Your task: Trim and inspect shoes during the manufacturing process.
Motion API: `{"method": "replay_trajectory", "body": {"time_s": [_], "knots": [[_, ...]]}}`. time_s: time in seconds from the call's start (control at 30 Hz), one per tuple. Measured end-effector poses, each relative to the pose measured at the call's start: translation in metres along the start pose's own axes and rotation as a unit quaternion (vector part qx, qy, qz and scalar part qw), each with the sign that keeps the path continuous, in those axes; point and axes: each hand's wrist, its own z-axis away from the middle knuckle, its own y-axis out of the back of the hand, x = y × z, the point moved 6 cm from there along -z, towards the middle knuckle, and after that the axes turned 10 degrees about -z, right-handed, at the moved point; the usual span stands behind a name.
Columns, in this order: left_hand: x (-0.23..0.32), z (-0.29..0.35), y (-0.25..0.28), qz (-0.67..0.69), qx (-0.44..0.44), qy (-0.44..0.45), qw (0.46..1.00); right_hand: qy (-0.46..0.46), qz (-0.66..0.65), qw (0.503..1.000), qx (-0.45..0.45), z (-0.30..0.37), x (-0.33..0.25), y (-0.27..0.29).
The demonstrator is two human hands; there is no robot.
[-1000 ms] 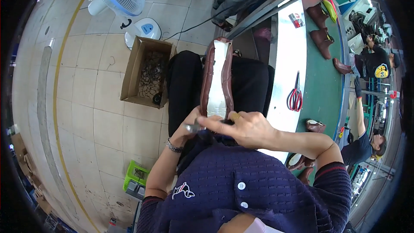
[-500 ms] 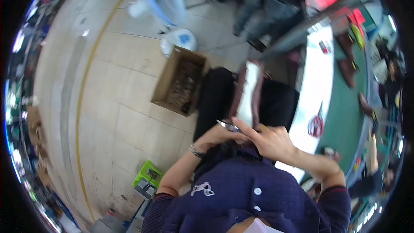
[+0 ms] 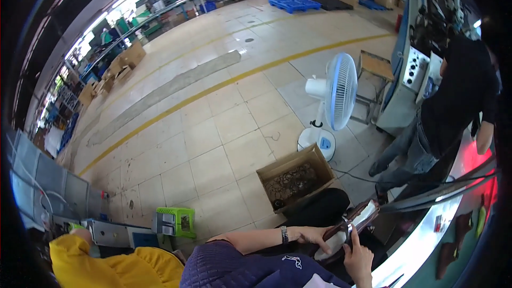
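A brown shoe (image 3: pixel 367 214) with a pale, whitish underside lies sole up over my lap, tilted with its far end to the right. My left hand (image 3: pixel 316 236), a metal-banded watch on its wrist, is closed round the near part of the shoe. Close against the shoe is my right hand (image 3: pixel 358 256), its index finger raised beside a shiny metal tool (image 3: pixel 349 228). The fingers of that hand look closed on the tool, whose kind is too small to make out.
An open cardboard box (image 3: pixel 296 178) of dark scraps stands before my knees, a fan (image 3: pixel 341 93) behind it. More brown shoes (image 3: pixel 447 258) lie on the green surface beyond the white bench edge (image 3: pixel 426 240). A co-worker in black (image 3: pixel 458 90) stands right; a yellow sleeve (image 3: pixel 101 261) shows left.
My view has swung up and to the left, bringing in more floor and the yellow-clad person. Both hands stay at the shoe, which now appears at the lower right.
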Motion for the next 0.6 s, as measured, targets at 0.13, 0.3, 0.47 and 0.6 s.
{"method": "replay_trajectory", "body": {"time_s": [0.13,0.3,0.47,0.6], "knots": [[0.023,-0.032,0.021,0.014,0.053,0.019,0.998,-0.190,-0.189,0.962,0.052,0.026,0.045,0.001],[0.022,-0.065,0.033,-0.069,0.078,0.103,0.989,-0.193,-0.076,0.909,0.361,0.096,0.096,-0.019],[0.023,-0.063,0.015,-0.058,0.079,0.040,0.994,-0.067,-0.111,0.866,0.483,0.108,0.144,-0.045],[0.031,-0.049,0.002,-0.059,0.087,0.011,0.994,0.017,0.007,0.870,0.493,0.109,0.120,-0.020]]}}
